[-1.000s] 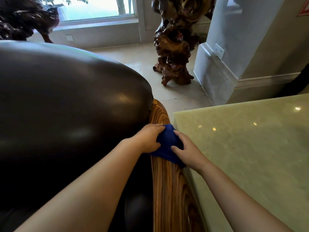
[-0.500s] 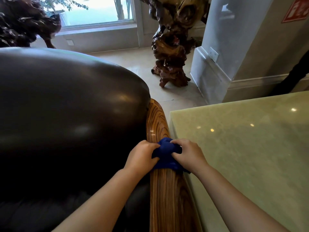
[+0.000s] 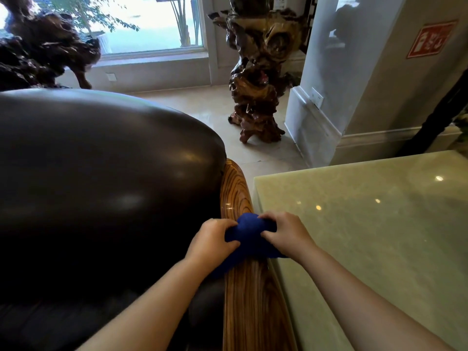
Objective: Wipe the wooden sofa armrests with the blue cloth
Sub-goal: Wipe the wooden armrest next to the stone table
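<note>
Both hands are closed on the cloth [image 3: 249,236], which lies bunched across the top of the armrest [image 3: 249,300] and hangs a little over both its edges. The left hand [image 3: 212,240] pinches the cloth's edge on the cushion side of the armrest; the right hand [image 3: 285,231] pinches the opposite edge on the table side, fingers curled in, none spread.

Position: the cloth sits partway along the armrest, with bare wood showing beyond it toward the rounded far end and more bare wood on the near side, toward the person.

Risks, as judged from this stance:
- The cloth is gathered into a lump, so little of it seems to bear on the wood; streaks or missed strips are likely unless it is flattened.
- The table [image 3: 367,236] stands just beside the armrest, leaving only a narrow gap. The right knuckles could scrape its edge during a stroke.
- The cushion [image 3: 101,186] presses against the armrest's other side; the seam there may go unwiped.
</note>
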### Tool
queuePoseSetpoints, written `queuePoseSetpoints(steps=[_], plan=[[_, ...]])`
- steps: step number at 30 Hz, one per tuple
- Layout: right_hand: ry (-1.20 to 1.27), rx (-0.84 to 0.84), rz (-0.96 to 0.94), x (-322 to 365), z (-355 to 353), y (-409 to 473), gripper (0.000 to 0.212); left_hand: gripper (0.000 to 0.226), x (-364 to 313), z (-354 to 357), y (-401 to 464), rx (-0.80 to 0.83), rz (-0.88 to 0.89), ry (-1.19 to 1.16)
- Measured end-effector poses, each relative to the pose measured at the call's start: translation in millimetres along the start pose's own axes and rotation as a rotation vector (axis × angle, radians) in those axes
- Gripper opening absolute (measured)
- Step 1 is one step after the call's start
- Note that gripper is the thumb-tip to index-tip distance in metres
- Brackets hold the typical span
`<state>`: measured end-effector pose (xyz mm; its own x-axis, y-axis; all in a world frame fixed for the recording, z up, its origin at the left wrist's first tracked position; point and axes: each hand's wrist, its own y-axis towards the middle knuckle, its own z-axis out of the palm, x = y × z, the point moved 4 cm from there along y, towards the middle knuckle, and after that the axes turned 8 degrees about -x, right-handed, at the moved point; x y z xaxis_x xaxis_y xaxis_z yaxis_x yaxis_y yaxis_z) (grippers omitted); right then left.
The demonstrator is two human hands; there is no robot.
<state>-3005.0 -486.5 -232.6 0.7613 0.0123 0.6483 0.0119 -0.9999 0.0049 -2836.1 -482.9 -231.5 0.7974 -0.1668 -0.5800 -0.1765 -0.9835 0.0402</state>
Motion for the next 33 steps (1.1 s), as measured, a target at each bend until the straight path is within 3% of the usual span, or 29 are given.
queuePoseSetpoints(steps=[5,9,13,15,17,21,24,28,33], plan=[[0.174,-0.027,0.177,-19,30,-3,0.039,0.048,10,30,-9,-0.080,0.064,0.041],[0.283,0.046,0.272,-17,65,17,0.051,0.056,17,60,-7,0.008,-0.006,0.024],[0.152,-0.202,0.658,-20,77,26,0.078,0.056,15,75,-6,-0.062,-0.011,0.037],[0.235,-0.250,0.879,-25,83,22,0.084,0.055,17,74,-4,-0.131,-0.040,0.018],[0.321,-0.221,0.938,-30,91,26,0.079,0.055,23,72,-4,-0.159,-0.091,-0.021],[0.318,-0.268,0.797,-34,90,51,0.056,0.058,22,77,2,-0.139,-0.116,0.000],[0.418,-0.307,0.683,-34,89,74,0.050,0.062,16,79,9,-0.128,-0.111,0.026],[0.468,-0.343,0.387,-26,86,100,0.049,0.063,17,78,16,-0.113,-0.144,0.063],[0.287,-0.152,-0.042,-16,86,125,0.047,0.064,13,81,20,-0.164,-0.224,0.084]])
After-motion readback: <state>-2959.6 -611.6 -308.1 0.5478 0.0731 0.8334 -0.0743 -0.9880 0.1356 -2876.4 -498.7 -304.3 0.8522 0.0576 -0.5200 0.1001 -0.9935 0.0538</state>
